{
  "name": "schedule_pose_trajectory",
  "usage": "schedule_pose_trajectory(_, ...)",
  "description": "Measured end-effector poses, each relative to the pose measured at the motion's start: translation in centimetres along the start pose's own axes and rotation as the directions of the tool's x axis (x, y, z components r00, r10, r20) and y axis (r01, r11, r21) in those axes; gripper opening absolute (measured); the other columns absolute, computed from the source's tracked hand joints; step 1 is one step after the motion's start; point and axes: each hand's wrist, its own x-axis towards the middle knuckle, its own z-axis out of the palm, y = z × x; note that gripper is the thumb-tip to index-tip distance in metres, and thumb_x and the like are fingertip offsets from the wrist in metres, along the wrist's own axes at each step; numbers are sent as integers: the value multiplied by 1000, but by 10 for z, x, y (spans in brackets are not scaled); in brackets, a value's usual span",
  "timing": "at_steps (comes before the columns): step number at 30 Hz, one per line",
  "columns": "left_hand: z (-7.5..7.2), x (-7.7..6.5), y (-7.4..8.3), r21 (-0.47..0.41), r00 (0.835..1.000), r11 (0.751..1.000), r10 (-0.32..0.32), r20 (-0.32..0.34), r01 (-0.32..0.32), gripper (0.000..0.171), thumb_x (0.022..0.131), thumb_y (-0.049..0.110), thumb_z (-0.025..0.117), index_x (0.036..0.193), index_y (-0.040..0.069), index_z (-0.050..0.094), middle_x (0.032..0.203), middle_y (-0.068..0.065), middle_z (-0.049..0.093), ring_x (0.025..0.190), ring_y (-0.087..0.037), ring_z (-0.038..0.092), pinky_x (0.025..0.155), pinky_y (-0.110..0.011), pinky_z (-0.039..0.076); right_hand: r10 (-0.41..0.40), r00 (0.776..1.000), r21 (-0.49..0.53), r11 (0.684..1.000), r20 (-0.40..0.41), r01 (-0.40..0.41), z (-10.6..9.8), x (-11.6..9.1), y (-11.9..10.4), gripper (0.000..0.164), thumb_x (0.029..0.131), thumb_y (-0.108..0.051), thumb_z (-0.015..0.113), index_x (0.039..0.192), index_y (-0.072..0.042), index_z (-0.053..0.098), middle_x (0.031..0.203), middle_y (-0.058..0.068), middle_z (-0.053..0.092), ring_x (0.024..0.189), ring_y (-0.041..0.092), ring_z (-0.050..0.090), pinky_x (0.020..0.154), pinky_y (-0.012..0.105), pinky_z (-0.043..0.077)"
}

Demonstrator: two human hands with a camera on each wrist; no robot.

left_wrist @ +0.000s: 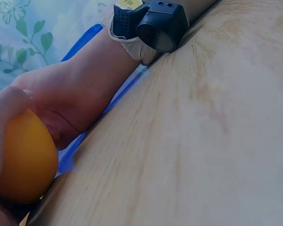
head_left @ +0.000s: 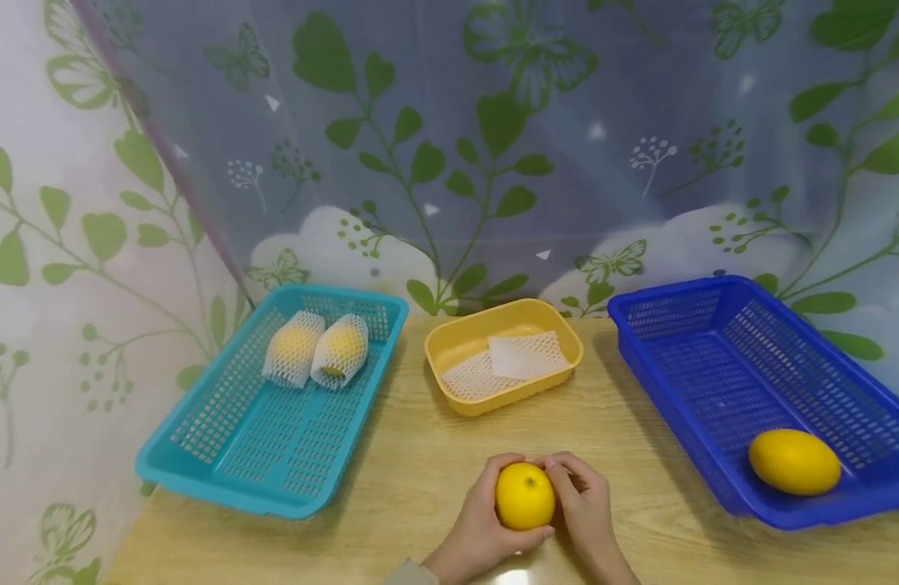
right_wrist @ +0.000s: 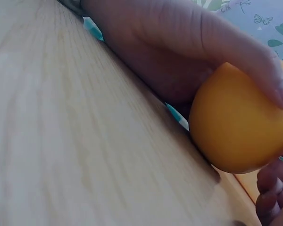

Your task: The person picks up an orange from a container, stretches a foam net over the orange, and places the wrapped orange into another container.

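Note:
In the head view my left hand (head_left: 479, 520) grips a smooth yellow fruit (head_left: 525, 496), its stem end facing up. The thumb of that hand lies across the near side of the fruit (right_wrist: 240, 117) in the right wrist view. Close against the fruit's right side is my right hand (head_left: 587, 508), its fingers bent and their tips near the left fingertips. Bent right fingers (right_wrist: 271, 195) also show under the fruit in the right wrist view. Whether they pinch anything is hidden.
A teal basket (head_left: 233, 497) at left holds two yellow fruits (head_left: 294, 348) in white foam nets. Behind the hands, a small yellow tray (head_left: 449, 399) holds white foam netting (head_left: 471, 375). The blue basket (head_left: 684, 435) at right contains one bare yellow fruit (head_left: 794, 461).

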Motion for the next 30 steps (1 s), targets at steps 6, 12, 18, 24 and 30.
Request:
schedule_pose_trajectory(6,1,1,0,-4,999,999,37,-14,-37,76,75,24,88,136,18,42,131,5,54,113,-13,56,98,-32,46,17,999,6,1000,-36,-17,0,3,-2,19,98,0,56,86,0,71,85,11,70,80,14,66,73,24,54)
schedule_pose_trajectory(12,2,0,-2,-11,999,1000,28,-41,-28,77,76,29,87,137,15,42,131,3,53,111,-13,57,96,-31,46,19,999,46,999,-46,-17,-2,9,-6,16,98,2,56,89,4,69,78,10,67,50,14,50,44,25,43)
schedule_pose_trajectory(18,1,-1,-4,-13,997,999,44,-57,-45,81,75,29,87,139,13,40,130,1,53,107,-14,58,91,-32,49,-106,994,13,994,14,106,-6,31,-17,12,97,2,57,93,8,66,79,16,65,41,23,42,37,27,38)
schedule_pose_trajectory(24,0,0,-3,-21,998,999,34,-48,-35,82,75,27,87,140,12,39,129,1,53,106,-14,58,91,-32,49,-374,922,-236,891,98,387,-4,68,-41,9,90,6,66,90,-3,70,76,6,66,52,13,51,47,22,44)
schedule_pose_trajectory(30,0,0,-4,-38,998,998,44,-45,-45,81,76,22,86,140,12,38,127,1,54,105,-14,59,89,-32,49,-449,866,-387,775,221,500,1,106,-39,12,86,-2,74,96,-8,70,91,2,67,77,20,59,65,36,52)
